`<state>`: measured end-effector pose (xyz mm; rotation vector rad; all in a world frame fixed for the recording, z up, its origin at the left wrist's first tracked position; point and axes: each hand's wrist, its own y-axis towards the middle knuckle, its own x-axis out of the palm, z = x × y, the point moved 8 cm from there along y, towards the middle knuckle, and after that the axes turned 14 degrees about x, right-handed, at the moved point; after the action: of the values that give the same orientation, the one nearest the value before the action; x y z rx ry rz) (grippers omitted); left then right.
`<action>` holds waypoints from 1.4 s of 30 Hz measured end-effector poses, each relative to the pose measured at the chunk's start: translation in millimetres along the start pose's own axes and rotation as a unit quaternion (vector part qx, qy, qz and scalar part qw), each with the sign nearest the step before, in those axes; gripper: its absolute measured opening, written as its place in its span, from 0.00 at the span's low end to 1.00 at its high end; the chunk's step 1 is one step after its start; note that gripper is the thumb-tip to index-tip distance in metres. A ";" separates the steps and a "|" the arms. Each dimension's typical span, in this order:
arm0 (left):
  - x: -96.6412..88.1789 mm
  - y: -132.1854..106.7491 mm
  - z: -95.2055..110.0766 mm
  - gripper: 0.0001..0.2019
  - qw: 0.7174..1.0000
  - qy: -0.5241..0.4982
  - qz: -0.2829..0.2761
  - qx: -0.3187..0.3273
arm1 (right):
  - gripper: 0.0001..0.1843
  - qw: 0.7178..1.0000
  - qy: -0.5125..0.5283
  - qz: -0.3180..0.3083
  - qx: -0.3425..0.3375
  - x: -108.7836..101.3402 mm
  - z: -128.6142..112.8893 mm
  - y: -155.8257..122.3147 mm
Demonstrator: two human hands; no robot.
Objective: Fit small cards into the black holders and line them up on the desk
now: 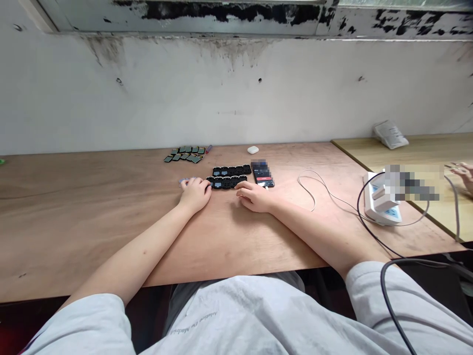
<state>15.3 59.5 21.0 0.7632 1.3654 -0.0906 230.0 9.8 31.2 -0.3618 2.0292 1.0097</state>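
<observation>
Two rows of small black plastic frames lie on the wooden table: a back row point(231, 170) and a front row point(227, 182). Some frames have light-blue pieces in them. My left hand point(196, 195) rests at the left end of the front row, its fingers bent and somewhat apart, fingertips at the frames. Light-blue pieces point(184, 181) show just behind it, partly hidden by the fingers. At the right end of the front row is my right hand point(255, 197), with fingers bent and thumb apart from them. Nothing shows gripped in either hand.
Several green flat pieces point(185, 156) lie at the back left beside a small screwdriver-like tool point(209, 148). A phone point(262, 175) with a cable and a white case point(253, 150) are behind my right hand. A power strip point(380, 204) stands right; another person's hand point(463, 175) is beyond.
</observation>
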 end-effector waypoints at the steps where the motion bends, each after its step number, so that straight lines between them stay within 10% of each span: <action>1: 0.2 0.3 1.3 0.15 1.000 -0.006 -0.002 0.005 | 0.10 1.000 0.001 0.000 -0.002 -0.1 -0.3 0.2; 13: 4.7 2.6 12.7 0.18 0.995 -0.067 -0.025 0.069 | 0.11 0.972 -0.173 0.018 0.155 -0.1 21.9 5.8; 20: -7.8 4.2 -37.7 0.15 0.997 -0.025 0.047 -0.060 | 0.27 0.927 -0.243 0.003 0.285 2.8 50.5 21.2; 27: -10.8 -5.2 -83.7 0.13 0.988 0.009 0.033 -0.148 | 0.30 0.924 -0.246 -0.025 0.292 6.0 53.8 21.9; 42: -9.9 -4.7 -76.7 0.13 0.990 -0.004 0.020 -0.139 | 0.24 0.919 -0.274 -0.011 0.283 2.1 45.1 15.8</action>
<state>-54.1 93.5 27.3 0.5545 1.3199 0.1262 244.5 54.5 22.5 0.1932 1.6862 0.3999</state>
